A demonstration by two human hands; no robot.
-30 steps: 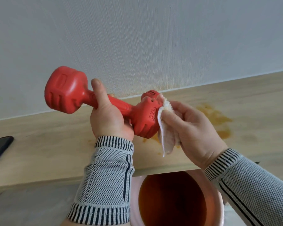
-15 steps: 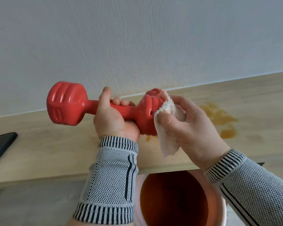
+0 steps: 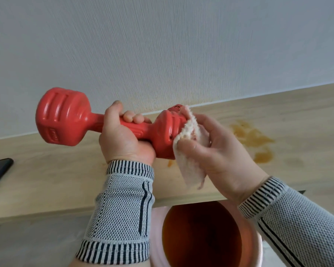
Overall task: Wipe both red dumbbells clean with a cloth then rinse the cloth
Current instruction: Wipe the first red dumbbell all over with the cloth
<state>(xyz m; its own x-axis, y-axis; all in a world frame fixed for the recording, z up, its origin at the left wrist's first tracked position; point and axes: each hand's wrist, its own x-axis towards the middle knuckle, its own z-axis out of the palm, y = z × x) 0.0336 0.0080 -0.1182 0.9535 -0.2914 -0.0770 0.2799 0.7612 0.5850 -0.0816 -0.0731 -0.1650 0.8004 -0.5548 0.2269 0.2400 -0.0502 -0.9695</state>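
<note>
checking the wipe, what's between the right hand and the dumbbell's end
The white cloth, pressed by the right hand against the red dumbbell; head view.

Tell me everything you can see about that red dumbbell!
The red dumbbell looks like smooth, shiny plastic or rubber, with a chunky ribbed head at each end and a thin bar between. It is held up in the air, lying nearly level above the wooden shelf. The left hand grips the bar. The right hand presses a white cloth against its right head.
</note>
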